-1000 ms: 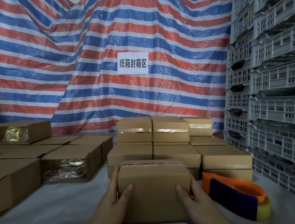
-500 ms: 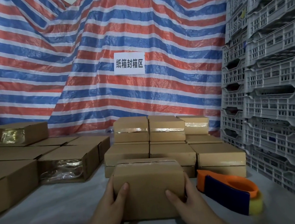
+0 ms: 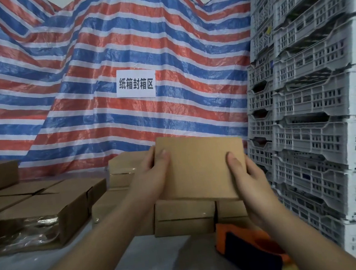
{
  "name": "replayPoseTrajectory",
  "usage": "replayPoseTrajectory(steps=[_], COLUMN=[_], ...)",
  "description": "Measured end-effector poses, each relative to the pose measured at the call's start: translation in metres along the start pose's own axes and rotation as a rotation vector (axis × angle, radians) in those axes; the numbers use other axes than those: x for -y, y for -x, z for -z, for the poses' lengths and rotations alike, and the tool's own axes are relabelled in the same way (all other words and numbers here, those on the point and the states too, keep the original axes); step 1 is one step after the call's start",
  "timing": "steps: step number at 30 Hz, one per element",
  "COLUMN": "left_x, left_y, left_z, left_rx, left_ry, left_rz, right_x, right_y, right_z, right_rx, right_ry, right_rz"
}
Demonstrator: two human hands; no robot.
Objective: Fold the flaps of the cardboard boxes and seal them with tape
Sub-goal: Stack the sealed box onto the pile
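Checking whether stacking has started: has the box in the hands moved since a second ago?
Yes. The cardboard box has risen off the table, now held above the stacked boxes instead of in front of them.

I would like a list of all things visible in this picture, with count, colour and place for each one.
held box: one, brown cardboard, lifted in the middle, gripped at both sides.
stacked boxes: several, brown, behind and below the held box; exact number hidden.
left boxes: several, brown, on the left of the table, some with shiny clear tape.
tape dispenser: one, orange and dark blue, on the table at lower right.
table: one, grey surface, along the bottom.
tarp: one, red, blue and white stripes, across the background.
sign: one, white with black characters, on the tarp.
crates: many, light grey plastic, stacked at right.
left hand: one, grips the box's left edge.
right hand: one, grips the box's right edge.
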State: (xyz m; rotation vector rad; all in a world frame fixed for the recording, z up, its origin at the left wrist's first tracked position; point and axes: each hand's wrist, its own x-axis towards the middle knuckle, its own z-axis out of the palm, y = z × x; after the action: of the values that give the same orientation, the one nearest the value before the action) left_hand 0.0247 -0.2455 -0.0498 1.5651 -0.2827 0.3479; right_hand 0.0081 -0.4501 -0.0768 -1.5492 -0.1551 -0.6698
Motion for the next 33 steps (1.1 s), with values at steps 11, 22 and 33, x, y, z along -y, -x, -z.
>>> replayPoseTrajectory(steps=[11, 22, 33], left_x=[0.016, 0.064, 0.092], left_y=[-0.144, -0.245, -0.283], left_z=[-0.144, -0.198, -0.188], left_rx=[-0.003, 0.306, 0.157], left_ry=[-0.027, -0.522, -0.94], left_rz=[0.056, -0.071, -0.213], right_x=[-0.024, -0.077, -0.129], right_y=[-0.172, -0.289, -0.324], right_z=[0.074, 0.12, 0.089], right_rx=[-0.11, -0.076, 0.037], right_ry=[0.003, 0.2, 0.256], right_rz=[-0.415, -0.701, -0.795])
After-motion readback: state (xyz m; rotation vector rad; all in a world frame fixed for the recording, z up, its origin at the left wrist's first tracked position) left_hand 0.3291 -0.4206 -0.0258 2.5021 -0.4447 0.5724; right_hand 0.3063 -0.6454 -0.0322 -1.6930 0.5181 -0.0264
